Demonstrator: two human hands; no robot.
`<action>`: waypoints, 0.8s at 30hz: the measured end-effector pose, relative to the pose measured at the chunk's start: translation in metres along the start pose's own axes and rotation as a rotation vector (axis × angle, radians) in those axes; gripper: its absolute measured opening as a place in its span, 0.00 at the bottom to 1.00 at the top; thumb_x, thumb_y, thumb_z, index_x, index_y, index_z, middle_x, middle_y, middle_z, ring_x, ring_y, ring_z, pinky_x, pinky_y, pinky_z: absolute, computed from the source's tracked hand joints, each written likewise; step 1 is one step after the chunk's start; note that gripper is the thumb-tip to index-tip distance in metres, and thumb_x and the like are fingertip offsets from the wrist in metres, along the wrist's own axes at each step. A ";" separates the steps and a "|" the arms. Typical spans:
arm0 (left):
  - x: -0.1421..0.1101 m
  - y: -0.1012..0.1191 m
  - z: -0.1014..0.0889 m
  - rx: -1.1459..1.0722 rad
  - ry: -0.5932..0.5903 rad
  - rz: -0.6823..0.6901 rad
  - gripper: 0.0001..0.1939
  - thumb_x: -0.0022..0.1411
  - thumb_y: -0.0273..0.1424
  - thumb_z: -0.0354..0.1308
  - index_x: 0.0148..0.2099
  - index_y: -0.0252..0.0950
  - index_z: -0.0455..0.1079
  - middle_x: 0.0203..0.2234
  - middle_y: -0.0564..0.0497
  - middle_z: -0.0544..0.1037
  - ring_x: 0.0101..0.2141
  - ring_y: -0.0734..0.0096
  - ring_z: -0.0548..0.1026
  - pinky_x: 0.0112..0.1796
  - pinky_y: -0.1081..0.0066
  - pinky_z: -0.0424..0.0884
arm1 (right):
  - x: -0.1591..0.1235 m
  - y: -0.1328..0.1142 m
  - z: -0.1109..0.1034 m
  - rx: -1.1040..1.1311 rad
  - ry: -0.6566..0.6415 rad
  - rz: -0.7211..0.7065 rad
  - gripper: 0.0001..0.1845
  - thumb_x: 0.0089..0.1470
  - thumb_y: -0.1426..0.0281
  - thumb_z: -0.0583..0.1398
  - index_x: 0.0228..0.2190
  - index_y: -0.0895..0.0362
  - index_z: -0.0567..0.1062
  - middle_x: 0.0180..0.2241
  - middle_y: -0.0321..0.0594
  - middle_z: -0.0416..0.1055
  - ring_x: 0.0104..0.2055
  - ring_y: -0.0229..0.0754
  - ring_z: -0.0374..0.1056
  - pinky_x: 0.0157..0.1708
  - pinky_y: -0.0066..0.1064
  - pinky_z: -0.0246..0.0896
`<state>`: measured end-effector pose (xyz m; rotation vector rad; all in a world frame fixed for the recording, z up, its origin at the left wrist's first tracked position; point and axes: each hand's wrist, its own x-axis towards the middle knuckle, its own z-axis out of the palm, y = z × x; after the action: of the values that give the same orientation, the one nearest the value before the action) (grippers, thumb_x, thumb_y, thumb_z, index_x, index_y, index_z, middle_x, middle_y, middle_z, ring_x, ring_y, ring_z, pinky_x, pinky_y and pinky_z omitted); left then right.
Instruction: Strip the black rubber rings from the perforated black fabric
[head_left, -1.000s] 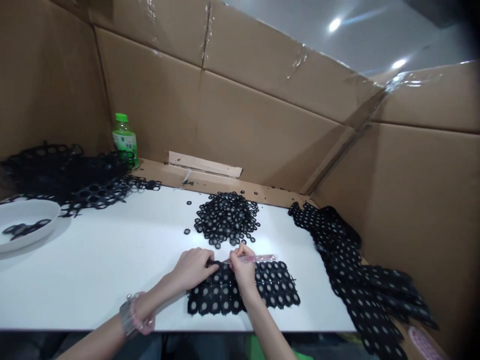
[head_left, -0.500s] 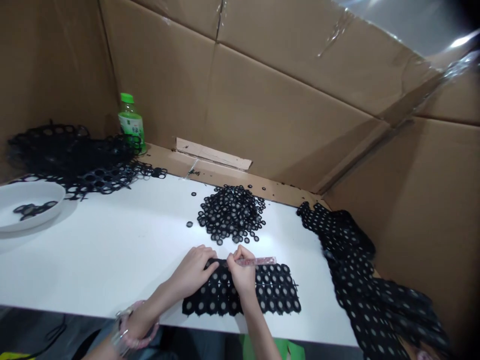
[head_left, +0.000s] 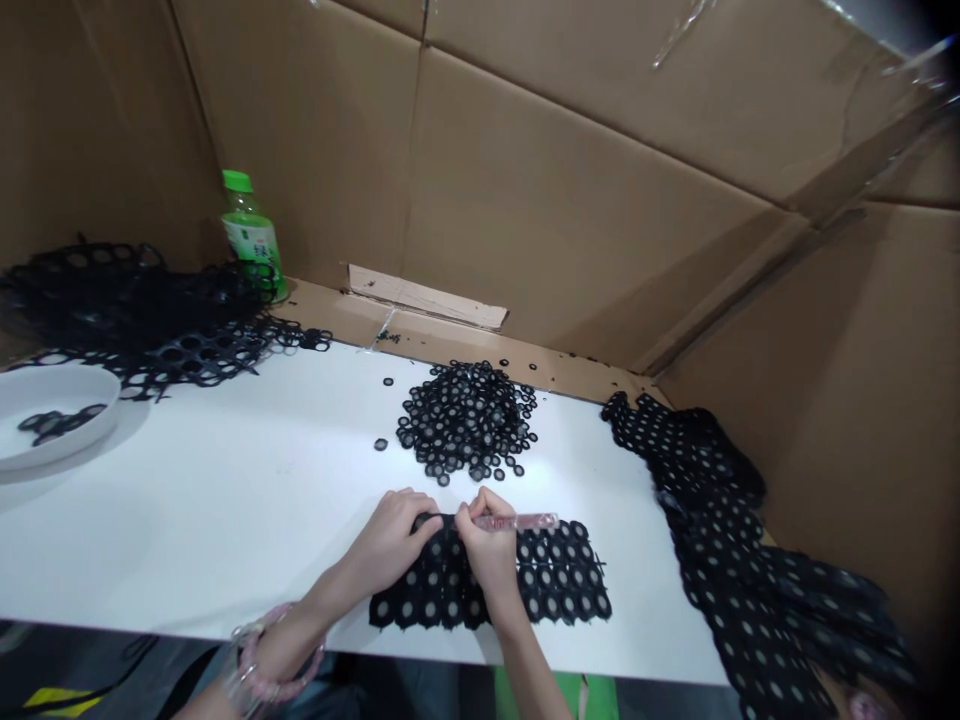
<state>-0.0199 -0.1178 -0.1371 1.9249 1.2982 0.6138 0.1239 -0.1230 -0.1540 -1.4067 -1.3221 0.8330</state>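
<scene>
A black sheet of joined rings with pale centres (head_left: 559,580) lies on the white table (head_left: 225,500) near its front edge. My left hand (head_left: 390,540) rests on the sheet's left part, fingers curled and pressing it down. My right hand (head_left: 489,548) is closed on a clear pink pen-like tool (head_left: 517,521), its tip at the sheet's upper edge between both hands. Just behind the hands sits a heap of loose black rings (head_left: 466,418).
A white bowl (head_left: 52,425) with a few black pieces stands at the far left. Black punched-out mesh (head_left: 142,325) piles behind it beside a green-capped bottle (head_left: 251,240). More ring sheets (head_left: 720,510) drape off the right. Cardboard walls (head_left: 525,210) enclose the table.
The camera has tilted down and shifted slightly. Both hands have stayed on the sheet, with the tool in the right hand at the same spot.
</scene>
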 end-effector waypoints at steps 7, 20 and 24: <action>0.000 -0.005 -0.002 -0.161 -0.061 0.033 0.12 0.58 0.33 0.46 0.28 0.34 0.68 0.26 0.52 0.73 0.31 0.70 0.69 0.35 0.74 0.61 | -0.001 0.000 0.003 -0.090 -0.031 -0.063 0.16 0.41 0.76 0.55 0.13 0.55 0.51 0.13 0.26 0.47 0.16 0.31 0.46 0.19 0.27 0.42; 0.014 0.008 0.003 0.127 -0.114 0.063 0.15 0.58 0.39 0.47 0.29 0.38 0.72 0.25 0.53 0.77 0.29 0.68 0.72 0.35 0.72 0.58 | 0.004 0.014 -0.019 0.217 0.054 0.079 0.15 0.41 0.73 0.56 0.14 0.54 0.53 0.11 0.26 0.54 0.14 0.31 0.53 0.17 0.25 0.49; 0.014 0.005 0.004 0.108 -0.091 0.062 0.15 0.58 0.39 0.48 0.30 0.39 0.72 0.26 0.54 0.78 0.29 0.68 0.72 0.37 0.72 0.57 | 0.004 0.015 -0.017 0.096 0.045 0.038 0.14 0.40 0.74 0.55 0.14 0.54 0.53 0.12 0.27 0.53 0.16 0.32 0.53 0.20 0.26 0.50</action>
<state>-0.0089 -0.1067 -0.1361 2.0634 1.2410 0.4886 0.1452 -0.1215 -0.1630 -1.3711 -1.2090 0.8732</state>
